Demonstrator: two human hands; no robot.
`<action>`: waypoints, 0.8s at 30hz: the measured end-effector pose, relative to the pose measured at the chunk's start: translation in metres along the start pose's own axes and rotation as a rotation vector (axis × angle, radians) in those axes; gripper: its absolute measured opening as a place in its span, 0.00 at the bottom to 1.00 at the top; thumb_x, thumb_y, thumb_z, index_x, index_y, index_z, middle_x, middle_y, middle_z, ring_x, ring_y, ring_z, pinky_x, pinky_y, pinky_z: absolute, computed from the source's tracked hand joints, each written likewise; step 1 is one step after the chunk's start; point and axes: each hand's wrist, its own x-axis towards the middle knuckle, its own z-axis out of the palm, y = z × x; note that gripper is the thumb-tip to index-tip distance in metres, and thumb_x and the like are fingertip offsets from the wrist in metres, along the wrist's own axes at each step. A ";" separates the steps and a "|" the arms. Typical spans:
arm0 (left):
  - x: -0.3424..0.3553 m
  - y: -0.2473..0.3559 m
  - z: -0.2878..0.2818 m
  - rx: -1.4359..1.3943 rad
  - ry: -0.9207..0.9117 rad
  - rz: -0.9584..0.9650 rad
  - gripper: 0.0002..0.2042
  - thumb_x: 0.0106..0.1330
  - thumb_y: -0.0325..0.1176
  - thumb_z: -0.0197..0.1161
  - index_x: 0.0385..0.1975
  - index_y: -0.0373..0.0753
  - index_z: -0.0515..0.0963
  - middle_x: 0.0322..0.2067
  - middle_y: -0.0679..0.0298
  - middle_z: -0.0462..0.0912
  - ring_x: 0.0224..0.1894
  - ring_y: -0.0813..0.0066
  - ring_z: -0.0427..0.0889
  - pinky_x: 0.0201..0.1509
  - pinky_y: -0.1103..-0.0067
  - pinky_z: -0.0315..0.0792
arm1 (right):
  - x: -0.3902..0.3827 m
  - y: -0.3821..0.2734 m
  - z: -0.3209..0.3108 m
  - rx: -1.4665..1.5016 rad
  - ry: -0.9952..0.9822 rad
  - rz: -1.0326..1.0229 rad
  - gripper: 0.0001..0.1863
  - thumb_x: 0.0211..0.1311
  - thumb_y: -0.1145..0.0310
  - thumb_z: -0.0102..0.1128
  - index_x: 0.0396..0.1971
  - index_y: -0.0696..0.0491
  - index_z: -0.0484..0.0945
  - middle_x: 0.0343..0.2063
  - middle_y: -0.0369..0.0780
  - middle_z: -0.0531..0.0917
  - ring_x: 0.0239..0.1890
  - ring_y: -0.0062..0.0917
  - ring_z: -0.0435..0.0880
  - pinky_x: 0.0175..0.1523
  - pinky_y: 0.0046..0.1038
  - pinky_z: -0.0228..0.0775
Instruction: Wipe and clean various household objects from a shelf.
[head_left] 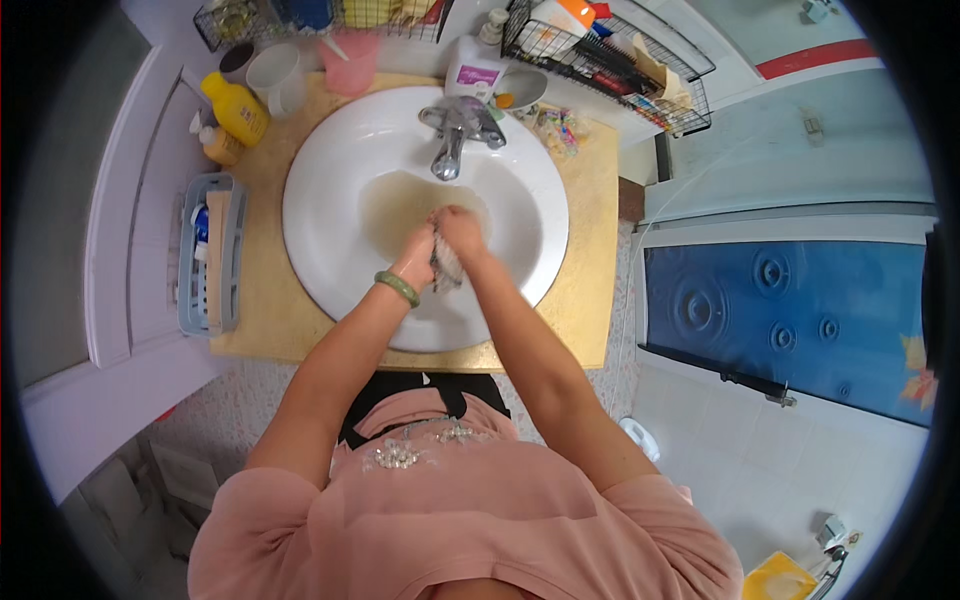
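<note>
Both my hands are together over the white oval sink (308, 225), closed on a wet, crumpled greyish cloth (447, 268). My left hand (416, 256), with a green bangle at the wrist, grips it from the left side. My right hand (461, 232) is wrapped round its upper part, a little farther from me. The loose end of the cloth hangs between my wrists toward the near side of the basin. Cloudy, tan water (385, 205) lies in the bowl beneath my hands. The chrome faucet (452, 150) stands just beyond them; no running stream shows.
Left on the yellowish counter (265, 300) are a grey-blue basket (186, 262), a yellow bottle (238, 112), a pump bottle (218, 145) and a clear mug (277, 80). Behind the sink stand a pink cup (350, 65), a white jug (474, 72) and a metal bowl (522, 88). Wire racks (610, 65) hang above.
</note>
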 end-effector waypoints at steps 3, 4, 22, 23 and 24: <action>0.001 0.019 -0.044 -0.068 -0.240 -0.055 0.16 0.64 0.46 0.43 0.43 0.44 0.69 0.41 0.65 0.74 0.43 0.70 0.72 0.46 0.72 0.69 | -0.061 -0.001 0.043 -0.142 0.231 -0.566 0.14 0.55 0.65 0.48 0.37 0.59 0.74 0.32 0.47 0.79 0.38 0.37 0.77 0.46 0.32 0.66; 0.006 0.022 -0.062 -0.149 -0.363 -0.087 0.16 0.64 0.47 0.43 0.45 0.45 0.68 0.42 0.66 0.73 0.45 0.71 0.71 0.49 0.73 0.67 | -0.080 -0.013 0.054 -0.238 0.374 -0.856 0.14 0.56 0.65 0.47 0.37 0.59 0.74 0.33 0.47 0.79 0.40 0.38 0.76 0.48 0.33 0.65; 0.000 0.039 0.008 -0.146 -0.087 0.170 0.14 0.62 0.44 0.49 0.33 0.39 0.73 0.32 0.63 0.77 0.34 0.69 0.77 0.42 0.73 0.73 | -0.062 -0.025 -0.002 0.369 -0.043 0.107 0.28 0.58 0.48 0.45 0.53 0.51 0.64 0.46 0.46 0.73 0.41 0.34 0.75 0.36 0.33 0.70; -0.002 0.041 0.013 -0.099 -0.120 0.164 0.14 0.61 0.44 0.51 0.33 0.39 0.74 0.32 0.62 0.77 0.34 0.70 0.77 0.40 0.74 0.73 | -0.055 -0.020 -0.007 0.210 0.114 0.018 0.25 0.57 0.51 0.47 0.48 0.54 0.68 0.44 0.47 0.73 0.37 0.38 0.76 0.37 0.34 0.69; -0.006 0.043 0.016 -0.094 -0.125 0.167 0.14 0.61 0.44 0.51 0.33 0.39 0.74 0.32 0.62 0.77 0.34 0.70 0.77 0.40 0.74 0.73 | -0.049 -0.014 -0.011 0.049 0.269 -0.070 0.23 0.56 0.53 0.49 0.44 0.56 0.72 0.42 0.49 0.74 0.34 0.42 0.76 0.39 0.35 0.69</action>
